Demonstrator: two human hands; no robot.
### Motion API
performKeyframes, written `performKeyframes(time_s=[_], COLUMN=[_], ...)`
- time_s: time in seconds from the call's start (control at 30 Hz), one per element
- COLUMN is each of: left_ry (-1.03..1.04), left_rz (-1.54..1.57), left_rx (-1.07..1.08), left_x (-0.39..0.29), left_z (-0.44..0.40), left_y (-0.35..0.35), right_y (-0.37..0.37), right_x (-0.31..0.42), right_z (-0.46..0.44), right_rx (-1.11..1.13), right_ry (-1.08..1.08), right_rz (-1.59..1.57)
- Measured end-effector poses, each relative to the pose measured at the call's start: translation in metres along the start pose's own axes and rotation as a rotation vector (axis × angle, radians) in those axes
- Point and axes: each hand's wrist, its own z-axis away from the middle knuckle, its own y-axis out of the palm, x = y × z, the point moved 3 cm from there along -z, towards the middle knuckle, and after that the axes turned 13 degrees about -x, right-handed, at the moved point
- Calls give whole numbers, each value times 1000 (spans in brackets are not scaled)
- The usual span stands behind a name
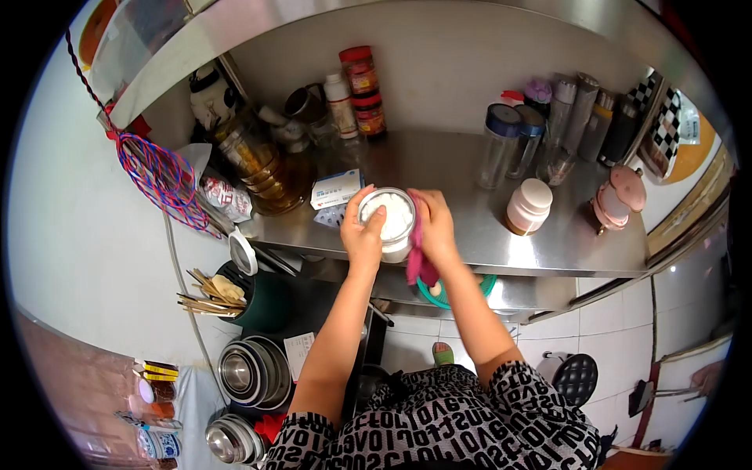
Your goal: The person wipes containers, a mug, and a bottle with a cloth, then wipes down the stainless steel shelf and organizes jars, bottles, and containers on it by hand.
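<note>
One round, shiny-rimmed jar [397, 245] in the clasp of left fingers [377, 222], limp magenta cloth [416, 262] in right fingers [433, 207]

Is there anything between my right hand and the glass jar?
Yes, a magenta cloth: it is bunched between the right hand and the glass jar, hanging down beside it. Nothing visible separates the left hand from the jar.

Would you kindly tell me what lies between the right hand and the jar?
In the head view, a magenta cloth lies between the right hand and the jar.
</note>
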Motion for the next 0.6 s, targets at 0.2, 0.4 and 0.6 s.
performKeyframes(time_s=[0.2,0.4,0.6], left_ry=[-43,19,12], left_rz=[-36,-95,-108], left_rx=[0,-91,-89], left_x=[8,13,4], left_z=[-7,-5,-2], left_y=[4,7,6], right_y=[52,6,8], right_x=[-93,12,22], right_z=[-50,54,101], right_rx=[-282,-348,-385], right_ry=[242,-96,-175], right_rz=[-2,69,91])
